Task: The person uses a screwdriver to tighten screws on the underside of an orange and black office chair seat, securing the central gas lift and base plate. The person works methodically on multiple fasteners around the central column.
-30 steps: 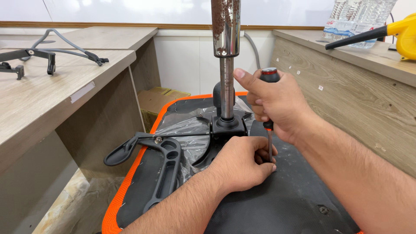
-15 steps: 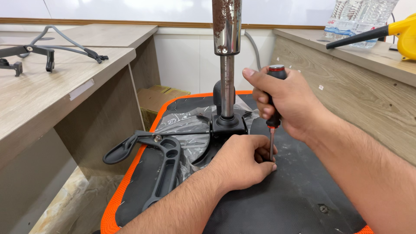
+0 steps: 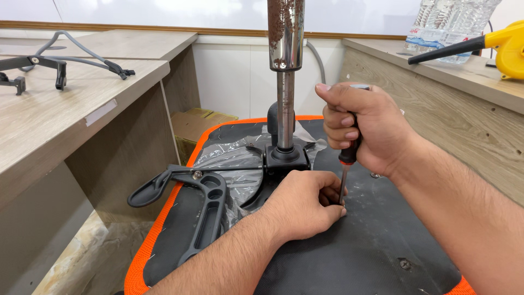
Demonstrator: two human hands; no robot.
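Right hand (image 3: 371, 128): fisting tightly around a screwdriver (image 3: 347, 164), black-and-red handle, thin steel shaft pointing down, right of the gas post (image 3: 285, 76).
Left hand (image 3: 303, 205): curling closed, fingertips pinching at the shaft tip, just front-right of the post.
Gas post: standing upright, chromed, rust-speckled, in a black mechanism (image 3: 286, 158).
Seat underside (image 3: 355, 251): lying beneath the post, matte black, orange mesh edging.
Armrest (image 3: 204, 210): resting front-left of the post, black plastic, slotted.

Pale wood-grain desks (image 3: 82, 104) are flanking both sides, a white wall (image 3: 164, 11) with a wooden trim strip (image 3: 136, 27) is running behind them, a cardboard box (image 3: 196, 123) is sitting underneath, and even, bright light is falling across the mottled beige floor (image 3: 87, 257).
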